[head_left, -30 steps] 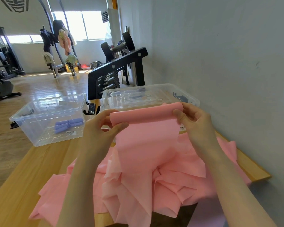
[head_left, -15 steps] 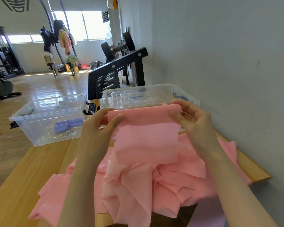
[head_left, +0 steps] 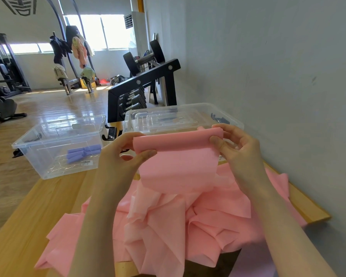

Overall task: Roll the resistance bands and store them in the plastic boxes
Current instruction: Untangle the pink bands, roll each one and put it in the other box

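Note:
A long pink resistance band [head_left: 178,166] is held up above the wooden table [head_left: 38,200], its top end wound into a short roll. My left hand [head_left: 122,154] pinches the roll's left end and my right hand [head_left: 236,144] pinches its right end. The rest of the band lies crumpled in a heap on the table below. A clear plastic box [head_left: 56,136] stands open at the left with a rolled purple band [head_left: 82,152] inside. A second clear box [head_left: 180,116], with a lid on top, sits just behind the roll.
A grey wall runs close along the table's right side. A black dumbbell rack [head_left: 144,84] stands behind the boxes. Gym machines and hanging clothes are far off across the wooden floor. The table's right corner [head_left: 320,216] ends near my right forearm.
The roll at the band's top has been turned a little further between my fingers, and my thumbs have shifted on it. The heap on the table stays as it was.

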